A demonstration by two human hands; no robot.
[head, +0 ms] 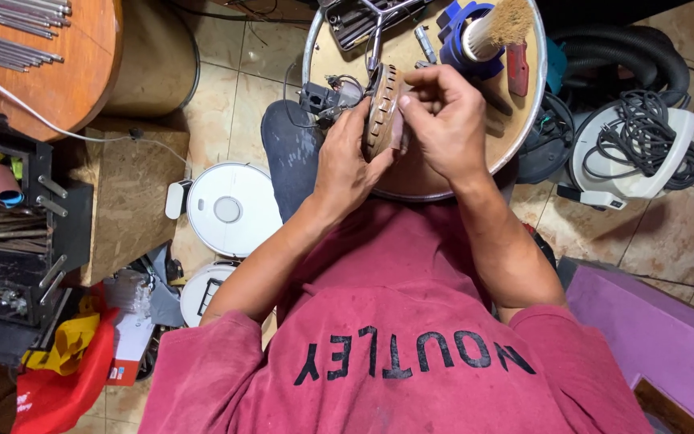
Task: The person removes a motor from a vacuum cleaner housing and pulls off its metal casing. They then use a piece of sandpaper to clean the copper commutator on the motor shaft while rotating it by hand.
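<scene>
While both grip motor core — red-white box floor-left.

White round robot vacuum on the tiled floor; brush on the round tray; coiled cable.

The room is bright with soft, even light. Shadows are faint. The floor tiles at the right of the frame shine a little. Everything looks sharp, but the edges bend outward.

Brown slotted disc-shaped motor part, held on edge, wires at left end, above round tray.
</scene>
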